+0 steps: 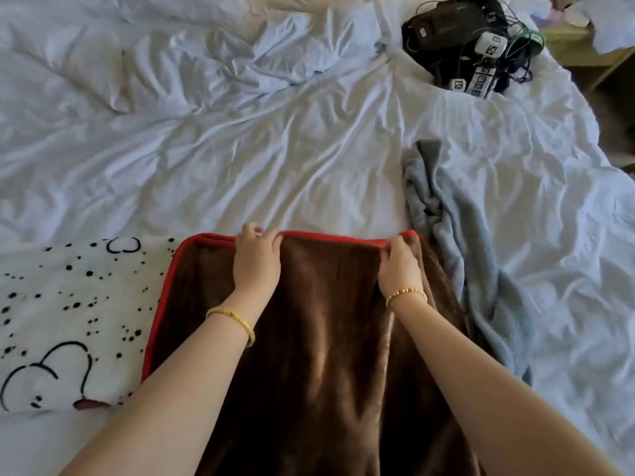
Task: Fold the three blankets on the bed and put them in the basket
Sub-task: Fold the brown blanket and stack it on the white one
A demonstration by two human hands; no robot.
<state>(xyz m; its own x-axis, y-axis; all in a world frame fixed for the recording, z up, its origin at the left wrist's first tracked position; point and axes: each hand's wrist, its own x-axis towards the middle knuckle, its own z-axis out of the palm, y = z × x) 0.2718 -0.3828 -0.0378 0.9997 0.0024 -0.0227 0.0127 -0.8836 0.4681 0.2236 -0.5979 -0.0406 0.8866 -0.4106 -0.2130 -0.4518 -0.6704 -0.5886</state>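
Nearest the person, the brown blanket (330,355) lies spread on the bed (275,149), running from the bottom of the view up to a far edge trimmed in red; the same red trim runs down its left side. Both forearms reach out over it, each wrist wearing a yellow bracelet. The left hand (257,255) holds the far red edge, its grip closed with the fingers curled over the trim. The right hand (400,266) pinches the same edge close to the far right corner, its grip likewise closed on the fabric.

Touching the brown blanket's left side lies the white blanket (68,314) with black dots and cartoon outlines, flat on the bed. Along the right side, the grey blanket (464,255) lies crumpled in a long heap, its near part against the brown blanket's right edge.

Beyond them stretches the wrinkled white sheet of the bed. At the far right, well apart from the blankets, sits a pile of black devices and cables (470,46) with white chargers among them.
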